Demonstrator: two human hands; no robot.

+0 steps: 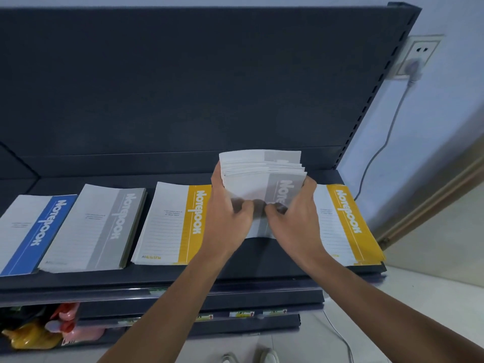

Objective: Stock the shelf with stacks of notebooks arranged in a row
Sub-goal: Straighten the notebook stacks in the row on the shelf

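A stack of grey-striped notebooks (262,174) is tilted up over the dark shelf (235,268), in the gap between two yellow stacks. My left hand (227,213) grips its left side and my right hand (293,213) grips its right side, thumbs on the top cover. Along the shelf lie a blue-striped stack (31,231), a grey-striped stack (97,226), a yellow-striped stack (172,221) and, at the far right, another yellow-striped stack (345,221).
The shelf's dark back panel (183,87) rises behind the row. Lower shelves hold plastic toys (47,331) at bottom left. A wall socket (416,61) with a cable hangs on the right wall. Shoes (251,357) show on the white floor.
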